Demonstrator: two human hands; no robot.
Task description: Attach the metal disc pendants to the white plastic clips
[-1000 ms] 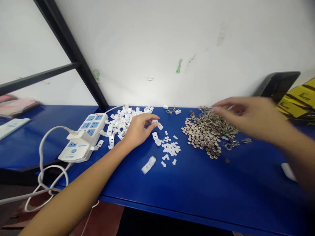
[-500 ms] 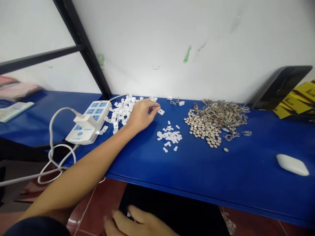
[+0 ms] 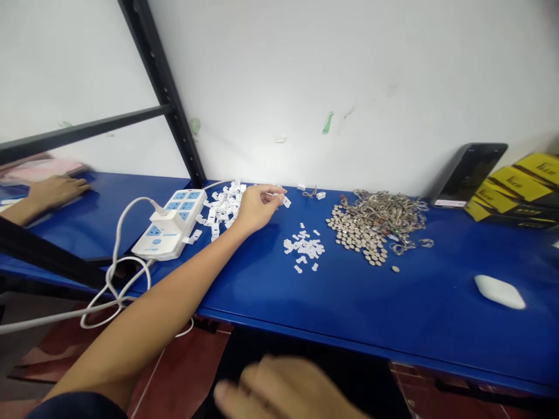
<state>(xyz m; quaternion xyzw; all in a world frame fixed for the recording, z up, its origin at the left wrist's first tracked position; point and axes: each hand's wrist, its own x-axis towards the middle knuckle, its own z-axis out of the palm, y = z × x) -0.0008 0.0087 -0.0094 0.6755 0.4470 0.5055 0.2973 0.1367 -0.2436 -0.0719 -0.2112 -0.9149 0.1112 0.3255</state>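
Plastic piece (image 3: 286, 202) sits just right of our curled left hand (image 3: 257, 208) — right hand (image 3: 283, 389) farther; we can't tell either's grip.

White wall (image 3: 262, 70) right across the back — flecked with green (image 3: 327, 123), brightest low down; black metal frame (image 3: 162, 81) slanting at left, blue tabletop (image 3: 393, 314) below — and reddish tiled floor (image 3: 183, 372) under that!

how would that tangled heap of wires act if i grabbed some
The heap of wires looks tangled, so one tug would probably lift a clump. Its loops look thin and loose, suggesting floppy handling. The round discs lying against it might get dragged along.
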